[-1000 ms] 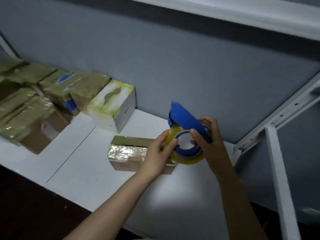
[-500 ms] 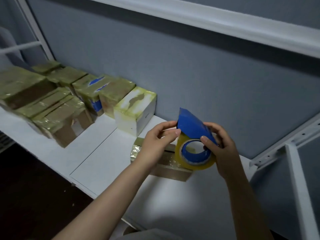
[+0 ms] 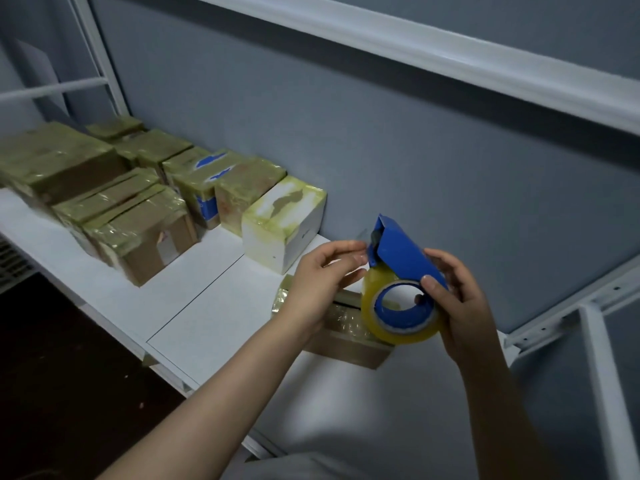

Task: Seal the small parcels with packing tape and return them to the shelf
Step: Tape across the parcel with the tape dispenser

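Dim, bluish light. The white shelf (image 3: 214, 306) is brightest, with a soft pale patch toward its near edge; the floor (image 3: 52, 375) left of it is almost black. Taped parcels (image 3: 138, 223) at its left end glint faintly and look slightly blurred. The rail (image 3: 415, 46) above it slants, skewed by the wide lens.

From my feed, a plain grey wall (image 3: 381, 150) fills the view from ten to three o'clock. A white beam (image 3: 450, 60) slants across it from twelve towards two. At eleven stands a thin white post (image 3: 100, 53), with a rail (image 3: 52, 90) running off at ten. Dark floor (image 3: 62, 375) lies at eight, and a slatted grille (image 3: 14, 265) at nine.
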